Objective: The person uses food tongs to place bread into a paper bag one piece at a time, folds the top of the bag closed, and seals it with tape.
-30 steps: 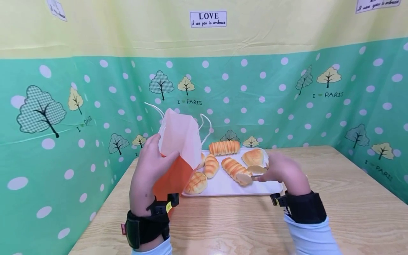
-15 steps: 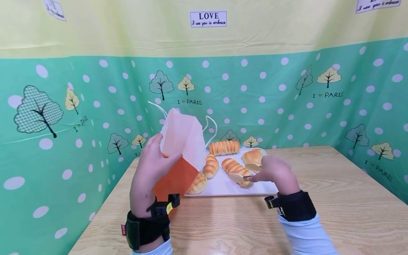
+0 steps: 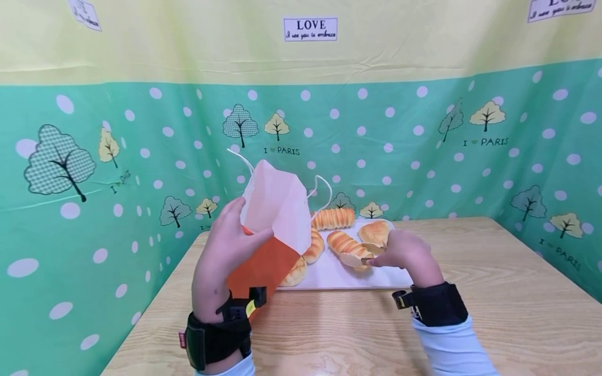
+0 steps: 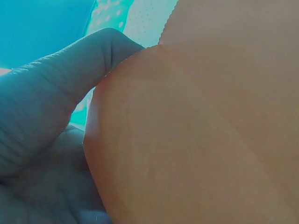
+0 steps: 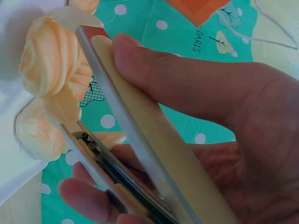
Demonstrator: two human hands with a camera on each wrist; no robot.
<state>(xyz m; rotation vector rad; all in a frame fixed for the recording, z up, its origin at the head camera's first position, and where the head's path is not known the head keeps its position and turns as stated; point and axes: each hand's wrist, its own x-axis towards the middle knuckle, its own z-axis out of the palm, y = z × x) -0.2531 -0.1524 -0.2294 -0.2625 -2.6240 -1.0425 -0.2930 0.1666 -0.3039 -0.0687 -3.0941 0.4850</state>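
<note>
My left hand (image 3: 230, 240) grips the side of an orange paper bag (image 3: 263, 266), thumb at its opening; the bag tilts to the right. In the left wrist view the thumb lies along the edge of the bag (image 4: 154, 140). My right hand (image 3: 406, 253) holds bread tongs (image 3: 351, 260), thumb on one arm and fingers round the other. The tongs' flat, pale ends stand on either side of a ridged bread roll (image 3: 345, 244) over the tray. In the right wrist view the tongs (image 5: 140, 126) reach towards the roll (image 5: 49, 56), one end overlapping it.
A white tray (image 3: 324, 279) carries more bread: a ridged roll (image 3: 334, 218) at the back, a round bun (image 3: 374, 231) at right, and others (image 3: 314, 245) partly behind the bag. A patterned curtain (image 3: 400, 156) encloses the wooden table (image 3: 470, 292) at back and sides.
My right hand has moved left, bringing the tongs' ends round the ridged roll. The bag's mouth has shifted right in my left hand, covering more of the tray's left side.
</note>
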